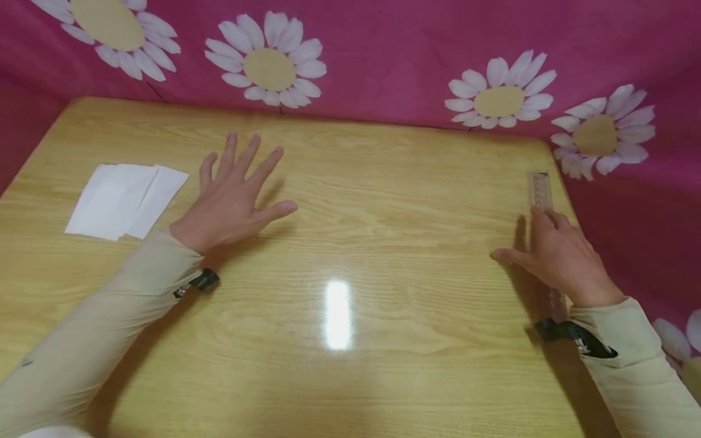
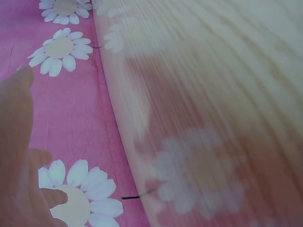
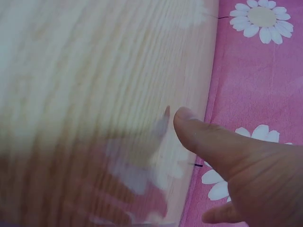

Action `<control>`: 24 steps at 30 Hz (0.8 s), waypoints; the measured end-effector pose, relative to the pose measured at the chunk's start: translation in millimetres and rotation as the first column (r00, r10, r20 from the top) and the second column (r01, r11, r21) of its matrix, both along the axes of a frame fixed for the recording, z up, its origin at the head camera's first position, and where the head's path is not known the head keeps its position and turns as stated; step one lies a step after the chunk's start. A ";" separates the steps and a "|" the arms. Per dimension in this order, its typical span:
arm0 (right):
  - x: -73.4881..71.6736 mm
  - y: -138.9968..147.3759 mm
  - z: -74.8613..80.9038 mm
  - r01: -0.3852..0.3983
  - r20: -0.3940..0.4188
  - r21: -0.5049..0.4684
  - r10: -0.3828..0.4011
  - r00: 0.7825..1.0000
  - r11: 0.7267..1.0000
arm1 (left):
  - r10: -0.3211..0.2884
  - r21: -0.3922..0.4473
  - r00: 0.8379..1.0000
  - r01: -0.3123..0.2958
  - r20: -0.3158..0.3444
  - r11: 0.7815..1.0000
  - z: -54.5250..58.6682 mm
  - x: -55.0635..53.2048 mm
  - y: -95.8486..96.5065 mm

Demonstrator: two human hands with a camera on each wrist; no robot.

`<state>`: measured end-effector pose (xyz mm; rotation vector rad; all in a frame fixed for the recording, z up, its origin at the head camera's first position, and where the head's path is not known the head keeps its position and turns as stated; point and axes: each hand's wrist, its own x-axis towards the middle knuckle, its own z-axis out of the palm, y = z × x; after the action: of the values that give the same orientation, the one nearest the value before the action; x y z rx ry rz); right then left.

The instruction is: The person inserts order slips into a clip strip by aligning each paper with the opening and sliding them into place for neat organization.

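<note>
Beige sleeves (image 1: 109, 316), two, nearest the head camera; a dark wrist strap (image 1: 204, 280) at the left cuff, another at the right.

Right hand (image 1: 569, 258): unclosed, thumb stretched out to the side, placed over the ruler (image 1: 540, 188). The head view hides the fingertips, so contact with the ruler cannot be told; the right wrist view adds the thumb in profile and one fingertip below it.

Ruler: clear, lying lengthwise near the table's right edge, partly under the hand; plain only from the head.

Left hand (image 1: 227, 198): fingers spread wide, holding nothing, above the table; in the left wrist view, cropped at the frame's side.

White papers (image 1: 117, 198): overlapping, flat, left of the left hand; head view only.

Table (image 1: 394, 182): wood-grained, glossy. Both wrist views show flower reflections in it; the head view, a bright light patch.

Cloth (image 1: 383, 61): magenta, printed with white daisies, behind the table.
</note>
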<state>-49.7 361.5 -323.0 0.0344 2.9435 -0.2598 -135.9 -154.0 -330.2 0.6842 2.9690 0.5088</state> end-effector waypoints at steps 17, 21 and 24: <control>27.5 17.2 4.9 0.091 0.046 0.052 -0.093 0.995 0.995 | -0.060 -0.001 0.997 0.060 -0.044 0.998 -5.1 -3.7 22.7; 32.1 17.5 8.0 0.073 0.090 0.058 -0.078 0.993 0.996 | -0.086 0.006 0.994 0.087 -0.063 0.996 -6.9 -4.2 28.3; 35.5 17.4 10.5 0.077 0.136 0.057 -0.085 0.987 0.995 | -0.102 0.011 0.992 0.103 -0.068 0.995 -7.3 -4.6 32.6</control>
<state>-14.2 378.9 -312.5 0.1726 2.8137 -0.1851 -140.5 -121.4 -337.5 0.8677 2.9748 0.5100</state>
